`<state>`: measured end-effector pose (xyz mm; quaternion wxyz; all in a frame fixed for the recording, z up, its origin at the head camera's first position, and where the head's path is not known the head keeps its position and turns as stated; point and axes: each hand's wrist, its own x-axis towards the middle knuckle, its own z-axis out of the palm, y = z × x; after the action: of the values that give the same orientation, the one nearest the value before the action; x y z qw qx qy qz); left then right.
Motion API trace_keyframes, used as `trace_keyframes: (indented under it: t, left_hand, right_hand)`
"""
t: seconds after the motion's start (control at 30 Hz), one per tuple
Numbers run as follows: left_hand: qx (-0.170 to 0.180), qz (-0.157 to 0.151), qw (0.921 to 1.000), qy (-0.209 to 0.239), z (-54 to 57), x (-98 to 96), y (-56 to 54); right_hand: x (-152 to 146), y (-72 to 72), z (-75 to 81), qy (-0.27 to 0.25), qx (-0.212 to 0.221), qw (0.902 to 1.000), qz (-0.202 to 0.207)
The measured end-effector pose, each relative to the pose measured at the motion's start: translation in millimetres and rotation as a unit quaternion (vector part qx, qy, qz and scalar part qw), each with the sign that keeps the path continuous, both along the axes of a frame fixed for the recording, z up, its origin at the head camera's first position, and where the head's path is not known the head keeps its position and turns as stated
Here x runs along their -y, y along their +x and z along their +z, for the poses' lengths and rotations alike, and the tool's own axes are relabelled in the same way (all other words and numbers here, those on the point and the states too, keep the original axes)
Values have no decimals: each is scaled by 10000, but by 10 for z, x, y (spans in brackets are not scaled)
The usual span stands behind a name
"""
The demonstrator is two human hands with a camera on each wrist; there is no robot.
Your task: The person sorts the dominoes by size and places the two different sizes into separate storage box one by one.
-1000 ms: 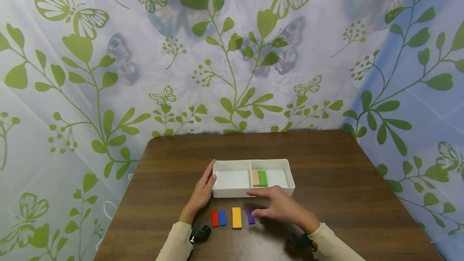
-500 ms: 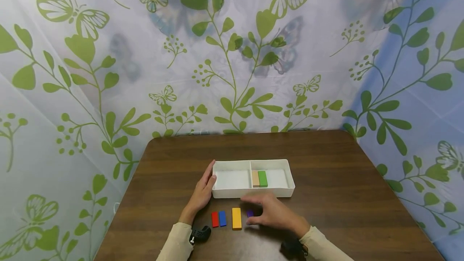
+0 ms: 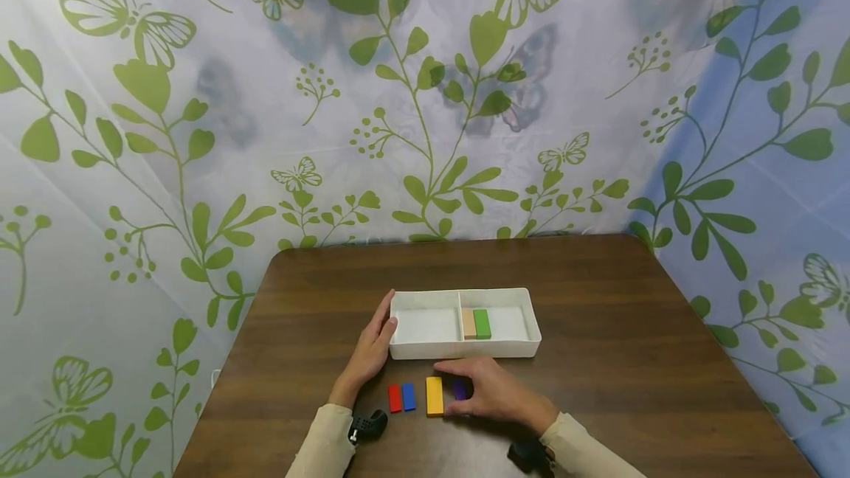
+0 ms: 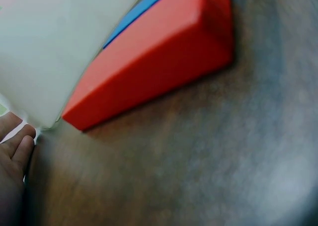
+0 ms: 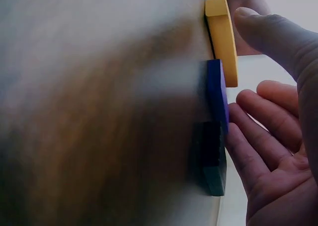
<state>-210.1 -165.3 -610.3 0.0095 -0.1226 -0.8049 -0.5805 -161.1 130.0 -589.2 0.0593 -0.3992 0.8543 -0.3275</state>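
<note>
My left hand [image 3: 367, 354] rests against the left end of a white two-part box [image 3: 425, 351], fingers stretched along its side and thumb at the rim. My right hand [image 3: 494, 392] hovers in front of the box, thumb and fingers spread apart, beside a yellow block [image 3: 434, 397]. Under it a purple block [image 3: 460, 389] is partly covered. A dark greenish block [image 5: 213, 159] shows in the right wrist view; the hand hides it from the head view. A red block [image 3: 395, 398] and a blue block [image 3: 409, 397] lie left of the yellow one.
In the box's right compartment, a beige block [image 3: 469, 324] and a green block [image 3: 482, 324] stand side by side against the divider [image 3: 460, 316]. A brown wooden table [image 3: 598, 316] carries everything. Behind it hangs a patterned curtain [image 3: 425, 94].
My right hand has shifted left and slightly toward me, from above the purple and dark blocks to beside the yellow block. The left hand stays at the box.
</note>
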Motion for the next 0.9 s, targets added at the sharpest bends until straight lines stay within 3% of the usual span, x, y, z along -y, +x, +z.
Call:
trace_keyframes:
  t: [0.43, 0.67, 0.9]
  left_hand:
    - [56, -132, 9999, -39, 14, 79, -141]
    - [9, 34, 9999, 126, 32, 54, -148]
    - [-58, -94, 9999, 74, 23, 70, -169]
  right_hand:
    - [122, -72, -2, -6, -123, 9999, 89]
    - [146, -71, -31, -15, -322, 9995, 66]
    - [156, -73, -34, -83, -609, 9980, 133]
